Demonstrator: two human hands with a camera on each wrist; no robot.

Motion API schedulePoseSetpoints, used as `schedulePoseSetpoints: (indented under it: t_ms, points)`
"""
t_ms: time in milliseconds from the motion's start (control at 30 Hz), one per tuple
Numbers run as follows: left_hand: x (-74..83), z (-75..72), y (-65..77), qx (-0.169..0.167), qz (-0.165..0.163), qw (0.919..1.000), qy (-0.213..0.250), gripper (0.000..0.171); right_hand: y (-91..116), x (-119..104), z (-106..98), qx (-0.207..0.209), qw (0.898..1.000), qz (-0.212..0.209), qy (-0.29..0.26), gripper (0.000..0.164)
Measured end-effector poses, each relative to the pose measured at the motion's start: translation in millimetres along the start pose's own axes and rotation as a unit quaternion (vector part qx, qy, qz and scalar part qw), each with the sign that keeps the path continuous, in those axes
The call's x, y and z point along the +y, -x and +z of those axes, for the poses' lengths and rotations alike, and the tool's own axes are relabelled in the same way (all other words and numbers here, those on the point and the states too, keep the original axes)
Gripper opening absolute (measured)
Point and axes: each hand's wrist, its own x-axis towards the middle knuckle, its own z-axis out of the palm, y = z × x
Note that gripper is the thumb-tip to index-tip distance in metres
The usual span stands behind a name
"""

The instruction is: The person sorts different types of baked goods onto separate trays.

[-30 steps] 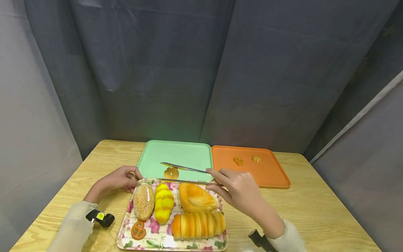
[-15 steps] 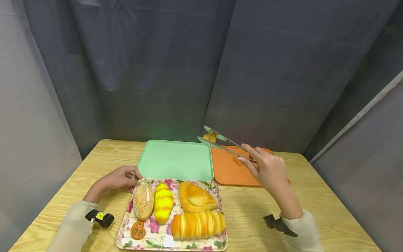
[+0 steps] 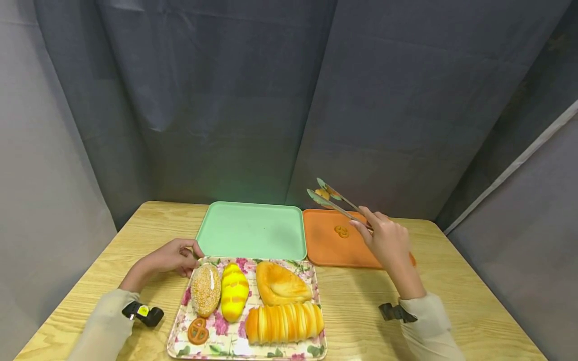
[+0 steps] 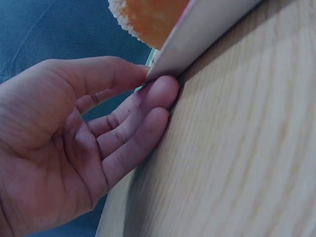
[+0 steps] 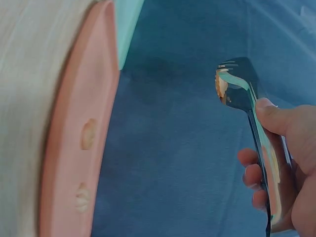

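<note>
Curtains of dark grey cloth (image 3: 226,100) are hanging behind a pale wood-grain bench (image 3: 356,311), which is carrying three rectangular trays: a white tray with pink flowers (image 3: 232,346) nearest the person, a mint-green tray (image 3: 253,230) just behind it, and an orange tray (image 3: 325,250) to the green one's right. The right hand (image 3: 386,238) is gripping silvery metal tongs (image 3: 341,210), while the left hand (image 3: 169,256) is pinching the flowered tray's far left corner between thumb and fingers. On that tray, a ridged golden roll (image 3: 285,322) is lying front right, a folded golden bread (image 3: 283,283) behind it, a yellow banded oval bread (image 3: 235,292) and a sesame-covered oval bun (image 3: 205,290) further left. A brown pretzel-shaped biscuit (image 3: 197,331) is lying in front of the bun. Between the tongs' tips, a golden-brown round biscuit (image 3: 322,193) is hanging in the air, appearing above the orange tray's back edge in the head view. On the orange tray, a tan pretzel-shaped biscuit (image 3: 341,231) and a pale ridged biscuit (image 5: 82,197) are resting apart.
</note>
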Motion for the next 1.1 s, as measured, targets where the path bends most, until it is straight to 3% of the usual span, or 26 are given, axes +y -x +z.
schedulePoseSetpoints:
  t_ms: [233, 533, 733, 1100]
  points:
    - [-0.9, -0.2, -0.7, 0.000, 0.003, 1.0000, 0.004, 0.019, 11, 11, 18, -0.048, 0.999, 0.019, 0.006, 0.075]
    - [-1.3, 0.5, -0.7, 0.002, -0.002, 1.0000, 0.001, 0.019, 23, 19, 36, -0.137, 0.989, 0.053, -0.012, 0.042]
    - [-0.5, 0.7, -1.0, 0.006, -0.005, 1.0000, 0.002, 0.019, 27, 18, 44, -0.173, 0.983, 0.064, -0.002, 0.042]
    - [-1.1, 0.5, -0.8, 0.003, -0.003, 1.0000, 0.004, 0.019, 37, 21, 56, -0.202, 0.977, 0.076, 0.000, 0.042]
